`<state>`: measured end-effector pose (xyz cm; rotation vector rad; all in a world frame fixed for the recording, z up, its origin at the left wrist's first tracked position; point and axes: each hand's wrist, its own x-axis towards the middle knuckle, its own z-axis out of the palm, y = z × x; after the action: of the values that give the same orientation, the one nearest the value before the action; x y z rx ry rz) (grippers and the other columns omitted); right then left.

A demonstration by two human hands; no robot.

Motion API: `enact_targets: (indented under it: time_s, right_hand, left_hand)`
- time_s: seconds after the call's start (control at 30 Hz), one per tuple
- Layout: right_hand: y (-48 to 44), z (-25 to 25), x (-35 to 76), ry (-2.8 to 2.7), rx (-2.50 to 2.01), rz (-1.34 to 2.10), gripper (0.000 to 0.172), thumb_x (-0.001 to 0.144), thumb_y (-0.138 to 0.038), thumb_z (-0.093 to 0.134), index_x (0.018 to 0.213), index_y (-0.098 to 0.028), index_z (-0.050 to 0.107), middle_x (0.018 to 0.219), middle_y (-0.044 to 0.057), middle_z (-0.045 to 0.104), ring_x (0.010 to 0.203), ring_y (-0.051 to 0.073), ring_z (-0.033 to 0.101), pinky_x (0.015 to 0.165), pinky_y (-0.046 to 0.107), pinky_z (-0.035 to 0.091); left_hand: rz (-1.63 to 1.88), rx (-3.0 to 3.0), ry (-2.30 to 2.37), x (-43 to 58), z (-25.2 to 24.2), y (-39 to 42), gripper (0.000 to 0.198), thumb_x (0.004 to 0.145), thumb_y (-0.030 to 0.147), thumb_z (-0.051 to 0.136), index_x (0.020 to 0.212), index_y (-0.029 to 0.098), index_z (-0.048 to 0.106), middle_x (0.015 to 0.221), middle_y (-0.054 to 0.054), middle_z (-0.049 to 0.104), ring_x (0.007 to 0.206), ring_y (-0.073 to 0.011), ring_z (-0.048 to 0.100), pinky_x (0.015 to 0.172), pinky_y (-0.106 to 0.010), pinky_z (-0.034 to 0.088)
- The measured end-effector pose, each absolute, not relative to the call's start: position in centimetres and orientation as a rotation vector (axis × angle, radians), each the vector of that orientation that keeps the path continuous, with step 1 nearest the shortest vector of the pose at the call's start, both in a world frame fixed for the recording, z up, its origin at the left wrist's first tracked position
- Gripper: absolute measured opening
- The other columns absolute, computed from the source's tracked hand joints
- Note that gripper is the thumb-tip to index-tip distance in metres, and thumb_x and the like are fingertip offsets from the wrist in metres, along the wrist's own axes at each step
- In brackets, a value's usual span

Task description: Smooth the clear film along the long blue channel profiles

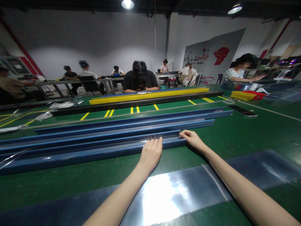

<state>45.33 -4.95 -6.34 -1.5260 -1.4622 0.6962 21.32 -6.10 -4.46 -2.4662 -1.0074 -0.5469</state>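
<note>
A long blue U-shaped channel [94,155] lies nearest to me on the green table, running off to the left. My left hand [151,152] reaches over its near wall close to the right end, fingers together and bent down into the trough; the fingertips are partly hidden. At that right end, my right hand [192,138] is closed in a pinch, thumb and finger touching the channel's tip. Whatever sits between those fingertips is too small to name. Behind it lie more blue channels [117,132], roughly parallel.
A clear plastic sheet [197,185] covers the table before me, under my forearms. Beyond the channels are a yellow strip [150,95], a black strip [131,104], a phone [242,110] and yellow tray [243,95]. A person [140,78] sits opposite; others work farther back.
</note>
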Motion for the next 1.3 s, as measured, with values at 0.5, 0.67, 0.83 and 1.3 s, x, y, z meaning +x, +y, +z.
enact_targets:
  time_s: [0.5, 0.67, 0.83, 1.3]
  right_hand:
    - [-4.91, -6.32, 45.37, -1.488, -1.547, 0.639, 0.031, 0.069, -0.048, 0.050, 0.057, -0.019, 0.052, 0.056, -0.001, 0.053, 0.057, 0.012, 0.047, 0.058, 0.025, 0.035]
    - [-5.06, -6.18, 45.25, -1.483, -1.557, 0.646, 0.031, 0.069, -0.047, 0.049, 0.056, -0.019, 0.052, 0.056, -0.001, 0.053, 0.056, 0.012, 0.046, 0.056, 0.024, 0.034]
    - [-5.23, -6.03, 45.20, -1.453, -1.545, 0.736, 0.028, 0.069, -0.044, 0.049, 0.061, -0.018, 0.054, 0.060, -0.002, 0.054, 0.053, 0.010, 0.043, 0.052, 0.023, 0.033]
    - [-5.05, -6.36, 45.49, -1.504, -1.585, 0.668, 0.025, 0.069, -0.041, 0.048, 0.059, -0.019, 0.053, 0.056, -0.002, 0.052, 0.058, 0.012, 0.045, 0.057, 0.024, 0.033]
  left_hand:
    - [-0.573, -2.452, -1.127, 21.18, -4.01, -6.27, 0.017, 0.087, 0.023, 0.042, 0.093, 0.017, 0.057, 0.103, -0.009, 0.062, 0.095, -0.0217, 0.056, 0.072, -0.032, 0.042]
    - [-0.529, -2.465, -1.112, 21.14, -4.06, -6.33, 0.019, 0.088, 0.022, 0.039, 0.095, 0.016, 0.056, 0.094, -0.009, 0.063, 0.084, -0.0198, 0.057, 0.069, -0.032, 0.039]
    - [-0.541, -2.451, -1.084, 21.12, -4.24, -6.28, 0.019, 0.089, 0.021, 0.038, 0.093, 0.015, 0.055, 0.091, -0.009, 0.062, 0.082, -0.0191, 0.057, 0.069, -0.032, 0.037]
    - [-0.519, -2.436, -1.104, 21.11, -4.27, -6.31, 0.022, 0.090, 0.023, 0.035, 0.094, 0.016, 0.056, 0.081, -0.006, 0.060, 0.075, -0.0177, 0.054, 0.067, -0.032, 0.035]
